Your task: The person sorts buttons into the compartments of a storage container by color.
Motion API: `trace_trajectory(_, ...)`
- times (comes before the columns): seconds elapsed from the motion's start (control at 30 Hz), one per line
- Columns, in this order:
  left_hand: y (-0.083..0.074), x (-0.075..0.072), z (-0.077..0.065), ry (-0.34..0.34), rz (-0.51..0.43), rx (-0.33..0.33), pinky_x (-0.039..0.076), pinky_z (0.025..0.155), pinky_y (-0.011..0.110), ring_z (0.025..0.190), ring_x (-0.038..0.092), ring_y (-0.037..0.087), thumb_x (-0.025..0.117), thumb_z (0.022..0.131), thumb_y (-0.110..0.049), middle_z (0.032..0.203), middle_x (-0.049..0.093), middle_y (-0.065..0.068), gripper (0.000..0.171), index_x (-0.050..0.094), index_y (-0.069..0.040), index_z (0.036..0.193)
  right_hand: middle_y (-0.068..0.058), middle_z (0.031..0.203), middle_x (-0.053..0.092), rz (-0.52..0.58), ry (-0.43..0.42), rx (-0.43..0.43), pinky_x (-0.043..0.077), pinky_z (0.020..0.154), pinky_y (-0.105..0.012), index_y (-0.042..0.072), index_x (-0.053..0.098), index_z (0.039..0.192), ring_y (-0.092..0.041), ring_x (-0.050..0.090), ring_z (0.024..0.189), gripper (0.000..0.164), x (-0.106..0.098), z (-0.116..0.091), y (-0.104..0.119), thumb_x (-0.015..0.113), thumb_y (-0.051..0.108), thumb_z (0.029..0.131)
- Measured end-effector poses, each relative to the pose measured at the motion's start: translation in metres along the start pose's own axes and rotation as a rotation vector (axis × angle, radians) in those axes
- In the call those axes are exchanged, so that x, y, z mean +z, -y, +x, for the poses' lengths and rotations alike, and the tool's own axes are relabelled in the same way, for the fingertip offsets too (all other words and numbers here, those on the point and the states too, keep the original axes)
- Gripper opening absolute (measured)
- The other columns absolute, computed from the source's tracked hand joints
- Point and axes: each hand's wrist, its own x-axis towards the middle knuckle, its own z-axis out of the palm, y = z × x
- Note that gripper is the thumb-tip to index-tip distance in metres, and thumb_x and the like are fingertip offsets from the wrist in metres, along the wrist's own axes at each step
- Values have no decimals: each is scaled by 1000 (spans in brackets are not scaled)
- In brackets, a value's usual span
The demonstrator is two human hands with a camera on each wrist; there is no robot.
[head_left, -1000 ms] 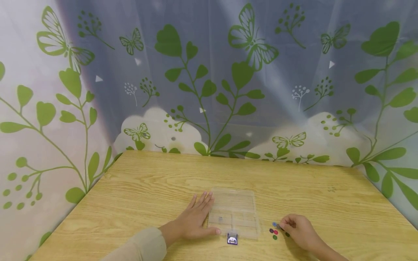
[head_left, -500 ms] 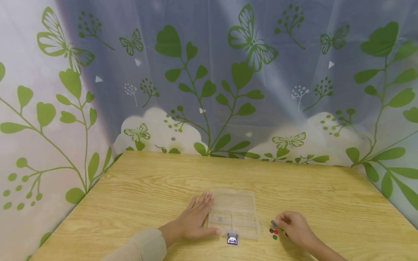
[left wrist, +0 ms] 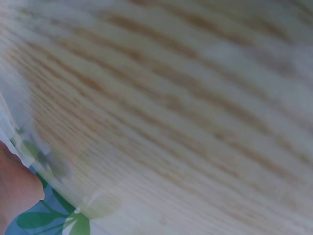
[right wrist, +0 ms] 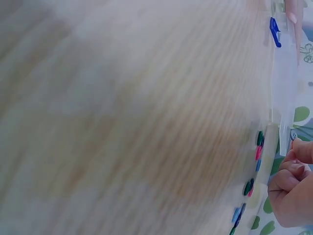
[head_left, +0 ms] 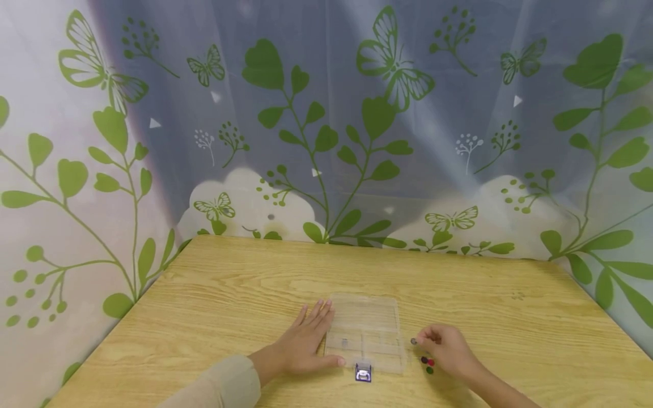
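A clear plastic compartment box [head_left: 380, 309] with a blue-purple latch [head_left: 363, 372] lies on the table. My left hand [head_left: 304, 344] rests along its left side, fingers straight and thumb near the front edge. My right hand [head_left: 446, 348] pinches a small greyish round button [head_left: 414, 341] between thumb and fingertips, just off the box's right side. In the right wrist view that button [right wrist: 293, 135] shows at the fingertips, beside the box's end. A dark button [head_left: 424, 360], a red button [head_left: 431, 362] and a green button [head_left: 429, 370] lie below the right hand.
More coloured buttons [right wrist: 248, 187] lie in a scattered row on the wooden table [head_left: 245, 283], seen in the right wrist view and mostly hidden by the right hand in the head view. A curtain [head_left: 326, 124] printed with leaves and butterflies hangs along the table's back and sides.
My right hand has moved left from the scattered buttons toward the box, carrying the pinched button. The left hand and the box have stayed in place.
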Motion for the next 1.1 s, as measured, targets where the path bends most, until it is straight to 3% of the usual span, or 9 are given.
trace_trajectory(0.2,1,1,0,-2,12,3,5,117,50,145,3,29,40,86,-67,156,5,15,94,14,-1,148,-4,78,61,34,30,-18,42,55,-18,-2,62,85,-8,46,62,8,4,1,7,56,3,88)
trace_trajectory(0.47,0,-1,1,4,10,1,5,117,51,145,2,30,40,87,-67,156,5,16,95,13,1,147,-7,80,61,92,64,-33,39,43,-16,-4,61,89,-6,42,48,11,9,2,16,54,4,90)
trace_trajectory(0.73,-2,-3,-1,1,19,1,7,117,50,145,4,30,40,87,-66,156,6,17,94,14,2,147,-3,77,62,26,-22,-34,42,62,-19,2,64,81,-11,47,69,9,18,10,24,59,4,88)
trace_trajectory(1.1,-3,-3,-1,-3,38,-5,8,118,49,145,5,30,40,86,-67,156,7,17,95,14,1,147,-3,74,60,71,-44,-43,41,64,-20,1,64,79,-12,47,73,8,29,16,42,60,2,86)
